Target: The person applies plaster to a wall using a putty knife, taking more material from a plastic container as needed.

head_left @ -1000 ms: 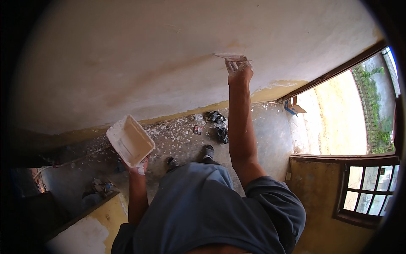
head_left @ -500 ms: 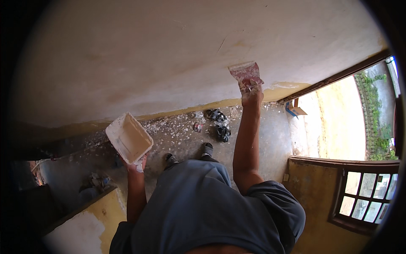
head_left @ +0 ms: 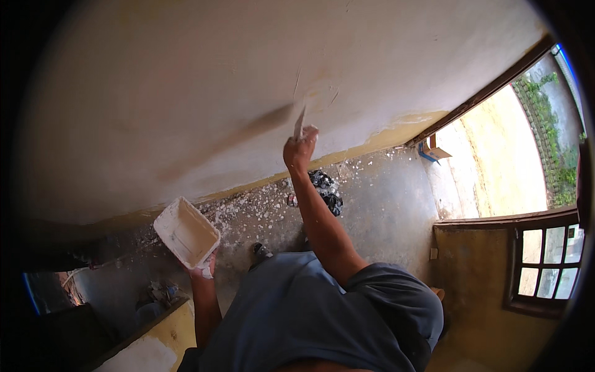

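Here's the patchy plastered wall (head_left: 186, 93), stretching broadly in front of the right hand's fingers and bearing a long brownish shadow to their left. Below them runs the grey concrete floor (head_left: 384, 192), then far off to their right sits the paned window (head_left: 548, 263). Now the white plastic tub (head_left: 171, 243): it's tilted, its open side in view, grasped at its near end by the left hand (head_left: 204, 266), whose fingers tuck mostly out of sight beneath it (pale smears all over that hand, mind you). Crumpled black plastic bags (head_left: 333, 203) lie on the floor, beyond and below the right fingers. And the scraper (head_left: 300, 122)! The right hand (head_left: 299, 149) has its fingers clenched around it, blade edge-on, pointing up from them; whether it touches the plaster, I can't tell.
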A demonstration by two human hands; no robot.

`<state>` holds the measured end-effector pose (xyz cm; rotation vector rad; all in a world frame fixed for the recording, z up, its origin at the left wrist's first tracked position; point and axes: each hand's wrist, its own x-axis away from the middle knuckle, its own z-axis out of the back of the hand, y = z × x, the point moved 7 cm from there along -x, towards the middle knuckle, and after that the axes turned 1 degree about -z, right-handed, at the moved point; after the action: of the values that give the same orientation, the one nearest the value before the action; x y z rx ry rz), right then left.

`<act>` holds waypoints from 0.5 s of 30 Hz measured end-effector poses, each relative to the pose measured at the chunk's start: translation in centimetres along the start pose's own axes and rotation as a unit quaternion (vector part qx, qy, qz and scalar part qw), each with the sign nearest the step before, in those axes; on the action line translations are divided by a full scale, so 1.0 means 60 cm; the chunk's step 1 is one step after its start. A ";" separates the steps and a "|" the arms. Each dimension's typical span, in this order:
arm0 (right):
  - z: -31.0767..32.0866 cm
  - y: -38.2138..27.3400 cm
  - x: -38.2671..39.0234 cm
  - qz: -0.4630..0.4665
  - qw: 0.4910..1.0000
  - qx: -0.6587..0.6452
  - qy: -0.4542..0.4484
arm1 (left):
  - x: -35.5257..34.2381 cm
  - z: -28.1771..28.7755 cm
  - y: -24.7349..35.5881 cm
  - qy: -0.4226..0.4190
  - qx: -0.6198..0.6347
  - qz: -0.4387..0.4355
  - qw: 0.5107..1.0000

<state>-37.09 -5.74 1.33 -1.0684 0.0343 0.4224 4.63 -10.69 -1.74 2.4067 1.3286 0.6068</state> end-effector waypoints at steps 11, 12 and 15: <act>0.065 0.116 -0.186 -0.295 0.800 -0.517 0.077 | -0.004 -0.015 -0.008 0.010 0.003 0.011 1.000; 0.080 0.094 -0.196 -0.277 0.831 -0.471 0.100 | -0.005 -0.018 -0.008 0.008 0.002 0.011 1.000; 0.118 0.027 -0.207 -0.213 0.902 -0.346 0.143 | -0.006 -0.020 -0.009 0.010 0.002 0.010 1.000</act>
<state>-50.29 -3.00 6.28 -1.7879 -0.0968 -0.1497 3.48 -10.62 -1.03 2.4262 1.3149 0.6360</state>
